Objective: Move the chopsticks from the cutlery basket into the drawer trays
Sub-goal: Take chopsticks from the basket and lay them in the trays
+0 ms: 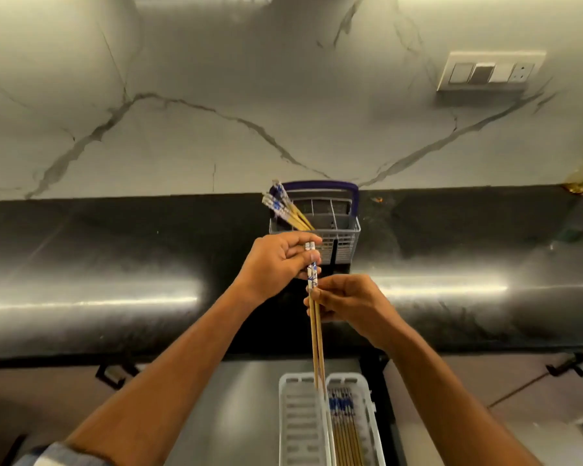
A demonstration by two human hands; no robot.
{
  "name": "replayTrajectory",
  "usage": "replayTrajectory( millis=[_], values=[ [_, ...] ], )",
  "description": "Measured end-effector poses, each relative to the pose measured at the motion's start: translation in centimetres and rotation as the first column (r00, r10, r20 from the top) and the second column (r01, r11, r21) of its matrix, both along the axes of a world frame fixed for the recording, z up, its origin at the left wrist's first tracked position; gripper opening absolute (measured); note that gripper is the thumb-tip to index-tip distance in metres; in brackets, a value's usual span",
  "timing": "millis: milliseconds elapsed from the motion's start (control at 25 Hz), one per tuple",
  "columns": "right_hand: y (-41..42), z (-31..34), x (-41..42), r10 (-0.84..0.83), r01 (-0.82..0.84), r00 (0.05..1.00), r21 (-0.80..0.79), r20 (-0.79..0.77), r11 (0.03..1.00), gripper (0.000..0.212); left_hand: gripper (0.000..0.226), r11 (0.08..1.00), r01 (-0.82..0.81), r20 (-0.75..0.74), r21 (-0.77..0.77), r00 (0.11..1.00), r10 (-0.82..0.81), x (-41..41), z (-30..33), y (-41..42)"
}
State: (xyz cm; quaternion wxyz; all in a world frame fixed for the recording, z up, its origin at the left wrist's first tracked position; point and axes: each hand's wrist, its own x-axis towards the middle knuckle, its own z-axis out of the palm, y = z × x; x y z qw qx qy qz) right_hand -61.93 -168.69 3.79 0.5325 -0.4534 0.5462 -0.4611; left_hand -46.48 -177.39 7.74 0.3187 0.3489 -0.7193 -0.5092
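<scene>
A grey cutlery basket (342, 230) with a purple handle stands on the black counter by the wall. Several chopsticks (285, 210) with blue-and-white tops lean out of its left compartment. My left hand (276, 264) and my right hand (347, 302) both hold a pair of chopsticks (315, 331) upright in front of the basket, tips pointing down over the drawer. Two white trays lie side by side in the open drawer: the left tray (300, 422) holds nothing, the right tray (372, 425) holds several chopsticks (345, 428).
The black counter (115, 264) runs the full width, backed by a white marble wall with a switch plate (492, 72) at the upper right. Drawer handles (113, 373) show left and right below the counter edge.
</scene>
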Motion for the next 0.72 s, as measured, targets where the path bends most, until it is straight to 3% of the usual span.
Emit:
replayTrajectory(
  millis=[280, 480, 720],
  values=[
    [3.4, -8.7, 4.1, -0.032, 0.042, 0.999, 0.293, -0.04, 0.955, 0.01, 0.031, 0.949, -0.008, 0.032, 0.316, 0.999, -0.002, 3.3, -11.3, 2.8],
    [5.9, -14.7, 6.3, -0.018, 0.032, 0.999, 0.433, -0.036, 0.901, 0.014, 0.039, 0.9, -0.05, 0.128, 0.432, 0.992, -0.007, 5.3, -18.4, 5.3],
    [7.7, -21.2, 8.6, -0.174, 0.195, 0.981, 0.535, -0.09, 0.822, 0.009, 0.044, 0.843, -0.226, 0.292, 0.488, 0.952, 0.086, 7.2, -23.6, 7.1]
  ],
)
